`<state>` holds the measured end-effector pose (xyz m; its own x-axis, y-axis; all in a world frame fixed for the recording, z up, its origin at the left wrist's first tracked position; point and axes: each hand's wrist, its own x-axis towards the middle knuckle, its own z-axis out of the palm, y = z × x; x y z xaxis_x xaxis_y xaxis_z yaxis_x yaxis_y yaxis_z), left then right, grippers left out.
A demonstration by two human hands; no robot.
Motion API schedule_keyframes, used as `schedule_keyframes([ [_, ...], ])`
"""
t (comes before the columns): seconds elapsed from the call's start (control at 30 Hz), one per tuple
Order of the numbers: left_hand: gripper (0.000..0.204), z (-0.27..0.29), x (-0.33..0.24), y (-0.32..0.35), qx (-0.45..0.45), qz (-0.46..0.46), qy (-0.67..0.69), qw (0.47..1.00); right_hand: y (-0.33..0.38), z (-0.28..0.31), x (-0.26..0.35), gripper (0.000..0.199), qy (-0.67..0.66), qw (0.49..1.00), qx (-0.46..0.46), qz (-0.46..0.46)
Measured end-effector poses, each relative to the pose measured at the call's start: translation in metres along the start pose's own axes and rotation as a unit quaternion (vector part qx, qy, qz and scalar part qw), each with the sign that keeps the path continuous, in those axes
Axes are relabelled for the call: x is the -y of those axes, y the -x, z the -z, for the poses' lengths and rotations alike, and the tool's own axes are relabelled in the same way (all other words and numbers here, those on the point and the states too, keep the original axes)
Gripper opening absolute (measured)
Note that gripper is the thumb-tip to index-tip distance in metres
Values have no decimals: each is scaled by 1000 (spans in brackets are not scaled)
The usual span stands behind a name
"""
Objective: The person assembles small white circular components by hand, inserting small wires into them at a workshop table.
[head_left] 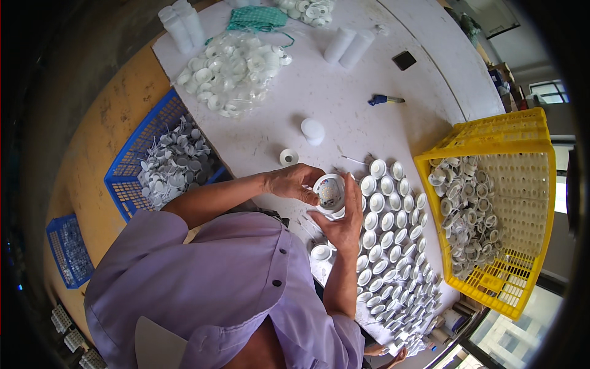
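My left hand (294,182) and right hand (345,222) both grasp one white lamp cup (329,192), fingers (307,198) curled round its rim, open face up, above the white counter (344,104). Rows of white cups (387,240) just right. Yellow crate (522,184) far right; blue basket (132,166) left; clear bag of white parts (230,71) beyond.

One head-worn fisheye looks steeply down, close over the white table (344,104). Its near edge meets the person's chest.
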<state>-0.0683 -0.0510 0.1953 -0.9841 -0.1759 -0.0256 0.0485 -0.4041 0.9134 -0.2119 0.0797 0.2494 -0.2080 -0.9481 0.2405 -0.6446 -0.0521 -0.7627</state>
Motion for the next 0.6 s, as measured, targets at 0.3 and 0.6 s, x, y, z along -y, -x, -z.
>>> schedule_keyframes([
  [0.3, 40, 16, -6, 11, -12, 39, -128, 991, 5, -4, -3, 82, 12, 1000, 7, 24],
  [0.6, 25, 31, 24, 48, 43, 206, -250, 945, 14, -35, -17, 92, 69, 966, 229, 95],
])
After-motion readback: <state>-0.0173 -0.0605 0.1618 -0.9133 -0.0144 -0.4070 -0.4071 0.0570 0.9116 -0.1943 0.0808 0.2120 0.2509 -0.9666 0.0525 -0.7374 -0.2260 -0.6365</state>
